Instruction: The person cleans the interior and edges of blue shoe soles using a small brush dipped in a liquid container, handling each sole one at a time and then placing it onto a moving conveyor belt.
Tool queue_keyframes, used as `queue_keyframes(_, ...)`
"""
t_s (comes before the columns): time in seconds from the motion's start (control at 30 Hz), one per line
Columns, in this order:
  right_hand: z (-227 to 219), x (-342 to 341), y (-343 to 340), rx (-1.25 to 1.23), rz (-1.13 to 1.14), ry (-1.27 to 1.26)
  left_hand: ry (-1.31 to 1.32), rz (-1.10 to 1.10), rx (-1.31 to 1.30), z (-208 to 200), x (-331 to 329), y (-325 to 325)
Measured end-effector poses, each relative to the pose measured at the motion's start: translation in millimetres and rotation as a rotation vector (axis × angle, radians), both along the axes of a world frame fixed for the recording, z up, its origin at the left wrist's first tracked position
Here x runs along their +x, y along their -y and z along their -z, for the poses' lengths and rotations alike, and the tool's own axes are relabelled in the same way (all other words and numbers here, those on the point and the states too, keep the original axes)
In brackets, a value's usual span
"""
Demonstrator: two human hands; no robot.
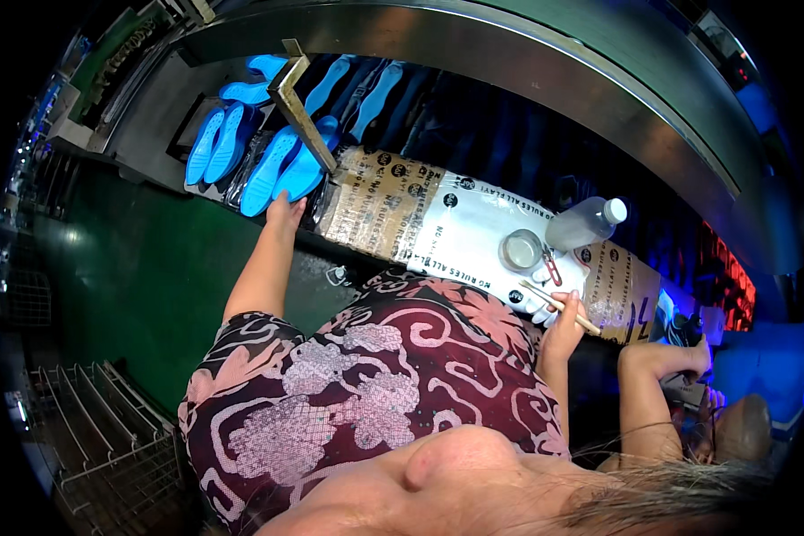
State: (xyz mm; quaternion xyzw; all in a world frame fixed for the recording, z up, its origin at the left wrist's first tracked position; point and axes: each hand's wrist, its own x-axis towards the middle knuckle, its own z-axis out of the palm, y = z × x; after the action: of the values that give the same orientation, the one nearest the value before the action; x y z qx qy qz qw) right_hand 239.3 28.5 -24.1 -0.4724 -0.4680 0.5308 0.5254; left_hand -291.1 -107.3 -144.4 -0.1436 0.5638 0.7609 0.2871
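Blue perforated soles, a pair (272, 171), lie left of the white sheet (473, 234), the landmark on the taped cardboard (375, 198). Left hand (285, 211) well left of the sheet, fingertips against the pair's near end; cannot tell whether they close on it. Right hand (563, 329) at the sheet's near right edge, fingers closed around a slim pale stick (584, 321), its tip pointing left over the sheet. On the sheet's right part: round clear dish (521, 250), red-handled tool (552, 267) just beside it. Translucent white-capped bottle (581, 225) upright at the sheet's far right. Second sole pair (226, 143) farther left of the sheet.
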Motion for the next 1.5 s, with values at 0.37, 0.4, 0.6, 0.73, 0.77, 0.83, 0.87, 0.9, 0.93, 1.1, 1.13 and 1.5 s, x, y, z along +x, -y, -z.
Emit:
queue_keyframes(0.37, 5, -18, -2, 0.062, 0.009, -0.002, -0.653, -0.121, -0.588, -29, -80, 42)
queue_keyframes(0.4, 7, -18, -2, 0.057, 0.019, -0.014, -0.634, -0.044, -0.823, -19, -88, 48)
queue_keyframes(0.6, 6, -15, -3, 0.043, -0.014, -0.038, -0.171, -0.055, -0.419, 4, -87, 67)
queue_keyframes(0.73, -1, -12, -1, 0.024, 0.048, -0.053, -0.294, 0.101, -0.146, -5, -67, 92)
queue_keyframes(0.77, 0, -10, -1, 0.020, 0.035, -0.051, -0.268, 0.120, -0.126, -5, -60, 105)
queue_keyframes(0.83, 11, -1, -3, -0.010, 0.035, -0.077, -0.217, 0.193, -0.134, 4, -56, 142)
queue_keyframes(0.87, 18, 0, -4, -0.019, 0.035, -0.060, -0.190, 0.227, -0.147, 2, -51, 161)
queue_keyframes(0.9, 20, 2, -5, -0.035, 0.041, -0.043, -0.163, 0.276, -0.164, -2, -47, 183)
queue_keyframes(0.93, 19, 1, -6, -0.030, 0.017, -0.038, -0.133, 0.348, -0.157, -8, -42, 205)
queue_keyframes(1.1, 23, -6, -12, -0.016, -0.071, -0.051, -0.089, 0.640, -0.145, -56, -12, 205)
queue_keyframes(1.13, 18, -8, -12, -0.010, -0.070, -0.064, -0.087, 0.674, -0.150, -61, -5, 188)
queue_keyframes(1.5, 18, -1, -47, 0.147, -0.031, 0.131, -0.041, 1.088, -0.376, -61, 100, 12)
